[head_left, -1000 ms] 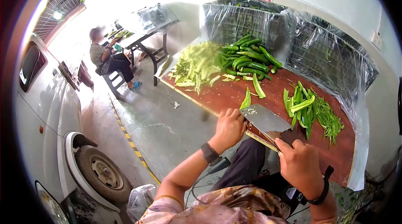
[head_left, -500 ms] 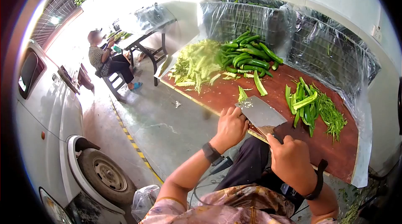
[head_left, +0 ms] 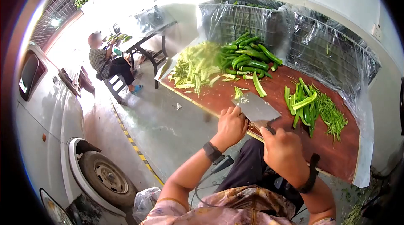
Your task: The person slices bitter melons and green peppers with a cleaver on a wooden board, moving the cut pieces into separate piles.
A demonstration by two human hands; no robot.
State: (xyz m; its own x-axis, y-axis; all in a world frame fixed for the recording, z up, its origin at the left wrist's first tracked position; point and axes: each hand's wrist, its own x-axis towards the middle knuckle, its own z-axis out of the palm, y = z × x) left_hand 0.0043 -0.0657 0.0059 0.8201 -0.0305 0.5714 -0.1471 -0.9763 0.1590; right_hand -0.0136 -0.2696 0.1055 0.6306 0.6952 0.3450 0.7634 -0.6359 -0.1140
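My right hand [head_left: 286, 153] is wrapped round the handle of a cleaver [head_left: 261, 109], whose wide blade lies almost flat near the table edge. Pale seeds cling to the blade's far left corner. My left hand [head_left: 231, 125] is closed with curled fingers right beside the blade; what it grips is hidden. A light green pepper piece [head_left: 238, 93] pokes out past that blade corner. Just beyond lies a split green pepper strip [head_left: 259, 84]. To the right are cut pepper halves [head_left: 304, 103] and a heap of thin green shreds [head_left: 331, 115].
Whole green peppers [head_left: 251, 54] and a pile of pale pepper cores [head_left: 195, 67] cover the far end of the red-brown table [head_left: 332, 157]. Plastic-draped crates [head_left: 332, 44] line the wall side. A seated person [head_left: 105, 59] works at another table; a white van [head_left: 54, 120] stands at left.
The cleaver and my right hand have shifted slightly left and up, toward my left hand. My left hand has barely moved. The view has tilted very slightly.
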